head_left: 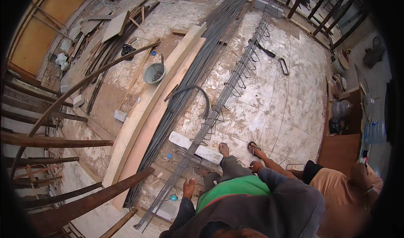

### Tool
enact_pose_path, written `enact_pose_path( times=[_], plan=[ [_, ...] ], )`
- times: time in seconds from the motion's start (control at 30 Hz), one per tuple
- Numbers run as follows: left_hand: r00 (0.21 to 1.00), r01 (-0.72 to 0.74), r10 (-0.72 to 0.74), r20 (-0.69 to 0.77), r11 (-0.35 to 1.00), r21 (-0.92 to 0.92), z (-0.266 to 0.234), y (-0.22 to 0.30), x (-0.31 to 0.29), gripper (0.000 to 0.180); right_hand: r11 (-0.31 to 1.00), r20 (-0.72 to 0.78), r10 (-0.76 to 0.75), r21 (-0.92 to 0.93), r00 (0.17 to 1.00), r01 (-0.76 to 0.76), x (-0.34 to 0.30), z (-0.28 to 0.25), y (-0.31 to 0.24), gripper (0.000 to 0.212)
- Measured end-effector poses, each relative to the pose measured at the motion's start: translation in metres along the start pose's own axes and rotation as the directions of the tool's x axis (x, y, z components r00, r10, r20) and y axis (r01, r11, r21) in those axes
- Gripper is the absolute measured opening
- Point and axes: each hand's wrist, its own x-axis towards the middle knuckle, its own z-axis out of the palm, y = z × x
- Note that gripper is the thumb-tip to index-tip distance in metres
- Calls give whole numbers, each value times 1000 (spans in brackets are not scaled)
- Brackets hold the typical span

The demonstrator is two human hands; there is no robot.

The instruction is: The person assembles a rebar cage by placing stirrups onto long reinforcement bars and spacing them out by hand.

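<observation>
A long steel rebar cage with square stirrups runs from the lower left to the far end of the floor. Its near part rests across a white block. My left hand is just right of the cage's near end, fingers curled; what they hold, if anything, I cannot make out. By my right thigh, my right hand hangs with bent fingers, their contents hidden. Left of the cage lies a thick bundle of loose rebar, with a curved dark hose over it. A loose stirrup lies on the tiles.
Another person in a peach shirt is close on my right. Long boards lie left of the rebar, with a grey bucket against them. Dark wooden poles jut in from the left. Water jugs stand beside a brown cabinet.
</observation>
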Motion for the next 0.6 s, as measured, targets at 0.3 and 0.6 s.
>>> enact_pose_path(
  times=[0.3,0.6],
  plan=[
    [906,-196,133,-402,974,-118,-82,-85,-17,40,809,-154,-389,414,908,416,21,7,-40,38],
    [839,80,-39,-543,995,53,-155,-190,-50,43,908,63,-261,356,963,223,-4,11,-184,33]
  ],
)
